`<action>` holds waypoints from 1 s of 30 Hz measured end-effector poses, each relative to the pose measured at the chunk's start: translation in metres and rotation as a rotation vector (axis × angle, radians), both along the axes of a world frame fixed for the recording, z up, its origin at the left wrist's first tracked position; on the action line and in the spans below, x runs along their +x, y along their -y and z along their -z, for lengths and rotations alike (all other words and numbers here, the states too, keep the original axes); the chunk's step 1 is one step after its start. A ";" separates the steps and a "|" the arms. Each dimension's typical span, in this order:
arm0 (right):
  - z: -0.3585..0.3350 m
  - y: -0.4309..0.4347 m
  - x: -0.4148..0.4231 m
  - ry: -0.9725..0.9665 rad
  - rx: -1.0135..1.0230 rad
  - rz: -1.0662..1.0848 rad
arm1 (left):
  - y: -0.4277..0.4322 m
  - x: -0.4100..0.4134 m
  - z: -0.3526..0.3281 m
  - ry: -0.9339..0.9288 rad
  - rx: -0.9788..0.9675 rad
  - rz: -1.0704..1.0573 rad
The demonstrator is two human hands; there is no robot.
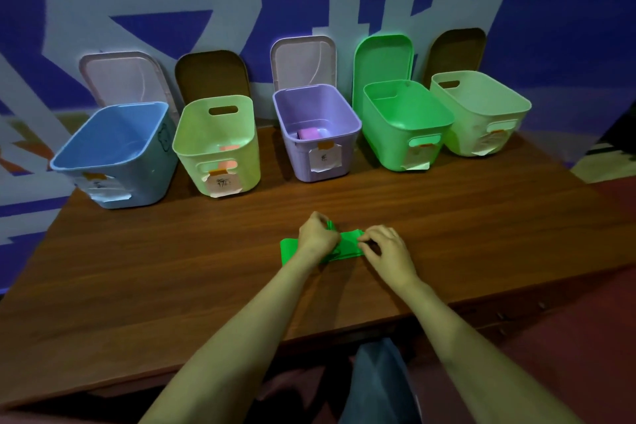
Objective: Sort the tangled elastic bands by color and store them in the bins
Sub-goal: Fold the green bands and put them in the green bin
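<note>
Left hand (316, 234): forearm extended, fingers curled, pinching green elastic band (290, 249)
Right hand (387, 248): fingertips pinching band's right end
Band: flat on wooden table (172, 268)

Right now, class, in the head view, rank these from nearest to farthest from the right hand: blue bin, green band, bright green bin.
1. Green band, at the right hand.
2. Bright green bin, back right.
3. Blue bin, back far left.
</note>
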State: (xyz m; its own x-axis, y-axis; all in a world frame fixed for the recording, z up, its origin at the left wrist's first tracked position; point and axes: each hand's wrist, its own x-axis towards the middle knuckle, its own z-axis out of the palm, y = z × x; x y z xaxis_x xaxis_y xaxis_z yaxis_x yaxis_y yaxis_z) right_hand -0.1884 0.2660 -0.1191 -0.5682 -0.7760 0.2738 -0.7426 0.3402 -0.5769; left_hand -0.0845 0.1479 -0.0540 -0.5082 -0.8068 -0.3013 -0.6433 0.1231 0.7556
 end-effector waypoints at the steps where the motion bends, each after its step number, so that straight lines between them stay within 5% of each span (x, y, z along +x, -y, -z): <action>1: 0.000 -0.001 -0.001 0.006 -0.008 0.000 | -0.002 -0.003 0.001 0.001 -0.008 0.005; 9: -0.004 -0.003 0.002 -0.022 -0.087 0.040 | -0.004 -0.010 0.006 -0.083 0.099 -0.004; 13: -0.006 -0.005 0.008 -0.266 -0.082 0.024 | -0.006 -0.004 0.006 -0.163 0.144 0.000; 17: 0.000 -0.002 0.009 -0.396 0.024 -0.043 | -0.006 0.016 0.009 -0.055 -0.166 0.130; 21: 0.003 -0.002 0.006 -0.427 -0.008 -0.042 | 0.003 0.052 0.019 0.096 -0.442 -0.032; 25: 0.003 -0.001 0.008 -0.391 0.018 -0.042 | 0.005 0.071 0.031 0.342 -0.279 -0.132; 30: -0.008 -0.002 0.010 -0.196 0.124 -0.029 | 0.013 0.065 0.021 0.258 -0.037 -0.178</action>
